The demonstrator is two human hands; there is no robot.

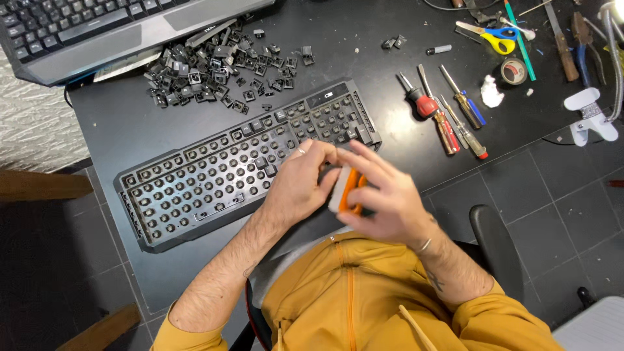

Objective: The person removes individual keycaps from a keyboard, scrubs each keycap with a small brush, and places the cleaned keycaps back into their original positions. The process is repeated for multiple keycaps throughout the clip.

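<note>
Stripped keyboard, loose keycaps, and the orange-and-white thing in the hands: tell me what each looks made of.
Stripped keyboard: looks like moulded plastic, dark grey and matte, with rows of round sockets. Loose keycaps: likely black plastic, small hollow shells with a slight sheen. Orange-and-white thing, between left hand and right hand: probably plastic, smooth; too blurred to be sure.

Screwdrivers [448,114], scissors [491,36], tape roll [513,71], loose keycaps [218,65].

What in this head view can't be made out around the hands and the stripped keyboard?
- Orange tool: mostly covered by the right hand; its kind and tip are unclear.
- Keyboard near edge: hidden under the left hand.
- Loose keycaps: markings too small.
- Second keyboard: cut off by the top edge.
</note>
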